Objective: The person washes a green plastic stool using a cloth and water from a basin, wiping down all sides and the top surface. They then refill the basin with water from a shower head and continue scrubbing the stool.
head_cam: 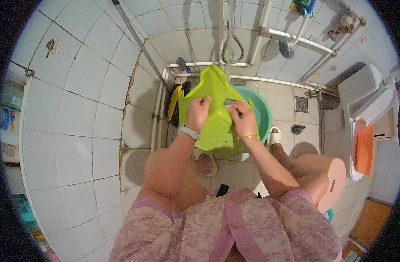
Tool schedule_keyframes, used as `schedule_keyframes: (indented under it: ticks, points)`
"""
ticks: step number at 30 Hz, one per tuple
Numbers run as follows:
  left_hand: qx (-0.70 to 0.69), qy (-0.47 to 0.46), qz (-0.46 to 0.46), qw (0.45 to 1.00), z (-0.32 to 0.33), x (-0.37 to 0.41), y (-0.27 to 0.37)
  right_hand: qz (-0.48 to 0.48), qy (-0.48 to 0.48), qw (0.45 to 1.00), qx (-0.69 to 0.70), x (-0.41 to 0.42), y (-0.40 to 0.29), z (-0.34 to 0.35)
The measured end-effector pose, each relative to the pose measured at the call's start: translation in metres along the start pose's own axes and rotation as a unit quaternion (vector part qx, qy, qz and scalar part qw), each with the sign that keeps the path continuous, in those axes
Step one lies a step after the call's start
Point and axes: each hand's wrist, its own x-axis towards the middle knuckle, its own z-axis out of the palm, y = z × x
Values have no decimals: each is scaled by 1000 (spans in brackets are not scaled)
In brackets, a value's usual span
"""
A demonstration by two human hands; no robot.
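Note:
A bright lime-green moulded plastic piece is held up in front of me, tilted, with a peaked top and notched sides. My left hand has its fingers curled at the middle of it, where a slot seems to be. At a second, greyish slot on the right, my right hand grips the piece with bent fingers; whether a small dark thing is also between them cannot be told. A teal plastic basin stands on the floor behind the piece, which partly hides it.
A clear strand, water or hose, comes down beside a looped grey hose. Left are a yellow-handled brush and a leaning pole. White pipes follow the wall. A floor drain and toilet are right.

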Motion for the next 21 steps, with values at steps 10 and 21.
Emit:
schedule_keyframes:
  ticks: [10,21]
  points:
    - [-9,76,31,997,8,-3,5,6,-47,999,-19,26,18,-17]
    - [-145,50,-53,987,13,-2,-12,-52,-80,995,-3,18,-1,-12]
